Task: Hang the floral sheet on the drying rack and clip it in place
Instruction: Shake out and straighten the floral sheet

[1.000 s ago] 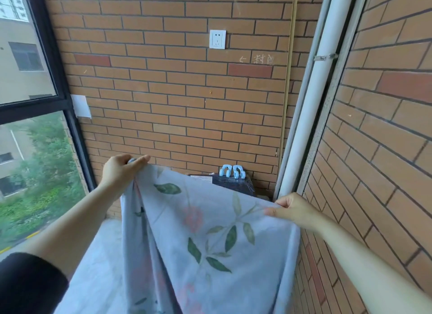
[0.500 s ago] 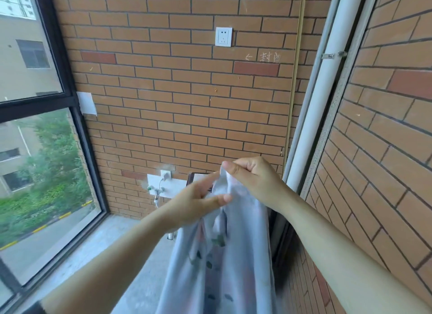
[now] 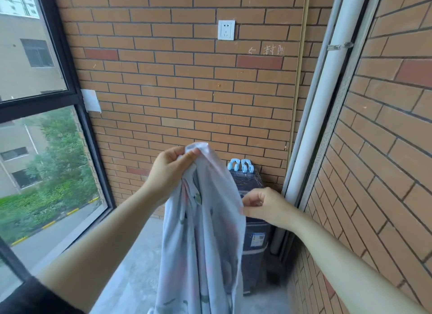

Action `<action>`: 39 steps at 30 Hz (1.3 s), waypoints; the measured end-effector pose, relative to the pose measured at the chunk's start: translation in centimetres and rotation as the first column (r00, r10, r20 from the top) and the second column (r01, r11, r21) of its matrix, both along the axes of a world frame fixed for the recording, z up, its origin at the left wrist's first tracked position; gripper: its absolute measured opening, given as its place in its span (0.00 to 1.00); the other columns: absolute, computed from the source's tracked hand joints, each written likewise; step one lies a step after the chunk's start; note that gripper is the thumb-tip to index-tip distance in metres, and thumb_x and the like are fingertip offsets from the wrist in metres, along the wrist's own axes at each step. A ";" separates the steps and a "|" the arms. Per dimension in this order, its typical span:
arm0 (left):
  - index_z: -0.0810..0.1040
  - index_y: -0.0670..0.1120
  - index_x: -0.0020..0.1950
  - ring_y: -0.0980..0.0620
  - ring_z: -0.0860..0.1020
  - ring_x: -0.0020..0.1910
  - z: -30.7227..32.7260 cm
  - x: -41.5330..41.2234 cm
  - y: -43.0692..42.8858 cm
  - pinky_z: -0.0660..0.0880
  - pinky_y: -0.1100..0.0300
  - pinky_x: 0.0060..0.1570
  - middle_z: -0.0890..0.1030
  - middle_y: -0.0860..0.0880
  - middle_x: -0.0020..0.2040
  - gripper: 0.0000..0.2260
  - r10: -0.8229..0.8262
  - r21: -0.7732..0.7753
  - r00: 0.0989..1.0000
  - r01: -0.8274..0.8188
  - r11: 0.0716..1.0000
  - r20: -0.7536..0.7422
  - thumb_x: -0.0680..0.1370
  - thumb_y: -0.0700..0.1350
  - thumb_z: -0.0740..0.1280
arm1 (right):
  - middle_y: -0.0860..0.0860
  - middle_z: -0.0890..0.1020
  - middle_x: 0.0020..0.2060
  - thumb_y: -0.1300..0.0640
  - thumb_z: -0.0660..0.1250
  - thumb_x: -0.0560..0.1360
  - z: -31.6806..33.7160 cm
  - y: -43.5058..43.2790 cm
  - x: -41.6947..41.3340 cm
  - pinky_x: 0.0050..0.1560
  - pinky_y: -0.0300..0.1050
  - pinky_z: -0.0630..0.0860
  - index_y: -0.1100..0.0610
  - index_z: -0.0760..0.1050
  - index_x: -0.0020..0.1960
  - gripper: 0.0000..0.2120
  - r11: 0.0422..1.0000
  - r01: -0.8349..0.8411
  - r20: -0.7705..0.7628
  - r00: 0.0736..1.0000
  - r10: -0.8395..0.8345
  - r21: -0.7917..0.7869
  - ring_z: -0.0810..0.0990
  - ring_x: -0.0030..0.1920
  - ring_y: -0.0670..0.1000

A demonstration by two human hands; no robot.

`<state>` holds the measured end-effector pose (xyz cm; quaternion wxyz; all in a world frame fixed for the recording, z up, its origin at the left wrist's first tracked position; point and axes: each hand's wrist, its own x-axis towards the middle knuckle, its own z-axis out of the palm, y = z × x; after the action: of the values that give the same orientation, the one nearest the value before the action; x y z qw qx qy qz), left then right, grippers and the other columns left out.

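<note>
- Your right hand [image 3: 266, 206] has dropped off the top of the bundle since half a second ago. It now sits lower and out to the right, and your left hand [image 3: 171, 171] has taken over the top.
- On the left, your fingers [image 3: 190, 155] are curled tight round the gathered top of the floral sheet [image 3: 205, 232], thumb pressed onto the fabric.
- On the right, your fingers [image 3: 251, 202] pinch the sheet's right-hand edge, a bit below the left hand. It's a light pinch, not a fistful.
- The sheet is in mid-air in front of you, bunched up rather than spread like it was a second ago. Its long axis runs straight down from your left hand and out the bottom of the view.
- What matters next, I reckon, is that the top edge runs from your left hand down and right to your right hand. Pulling the right hand out along that edge should open it back up for draping.
- The drying rack isn't in view at all, so I can't tell which way you'd have to lift or turn.
- Two blue clips [image 3: 240, 165] sit on a dark appliance [image 3: 253, 243] in the corner, just behind the sheet — your right hand is clearly the nearer one for grabbing them.
</note>
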<state>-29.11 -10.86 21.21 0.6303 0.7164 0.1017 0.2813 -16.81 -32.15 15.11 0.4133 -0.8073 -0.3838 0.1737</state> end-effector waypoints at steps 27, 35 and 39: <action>0.65 0.44 0.29 0.47 0.65 0.29 -3.4 -0.4 10.4 0.58 0.55 0.29 0.66 0.47 0.26 0.20 0.578 0.440 0.809 -0.484 0.757 -0.106 0.78 0.49 0.65 | 0.54 0.71 0.28 0.48 0.59 0.80 7.9 -1.0 5.3 0.34 0.47 0.65 0.62 0.72 0.40 0.19 0.916 0.235 0.547 0.743 -0.385 0.325 0.67 0.31 0.52; 0.64 0.44 0.31 0.48 0.62 0.28 0.0 0.2 10.5 0.56 0.54 0.29 0.64 0.48 0.27 0.18 0.593 0.352 0.806 -0.556 0.753 0.003 0.78 0.48 0.64 | 0.48 0.64 0.26 0.45 0.69 0.75 12.0 -2.0 5.6 0.32 0.45 0.60 0.54 0.68 0.32 0.19 0.934 0.256 0.564 0.746 -0.354 0.248 0.63 0.30 0.50; 0.63 0.45 0.30 0.48 0.62 0.28 4.4 1.4 11.3 0.56 0.54 0.28 0.64 0.48 0.26 0.19 0.602 0.359 0.795 -0.584 0.728 0.073 0.79 0.49 0.63 | 0.50 0.78 0.29 0.51 0.77 0.67 13.5 -3.3 6.9 0.35 0.42 0.68 0.53 0.78 0.35 0.10 0.946 0.259 0.471 0.822 -0.321 0.194 0.73 0.31 0.46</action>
<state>-27.73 0.40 25.62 0.3612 0.7565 0.2864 0.4639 -9.90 -35.50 28.57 0.3707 -0.8468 -0.3593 -0.1281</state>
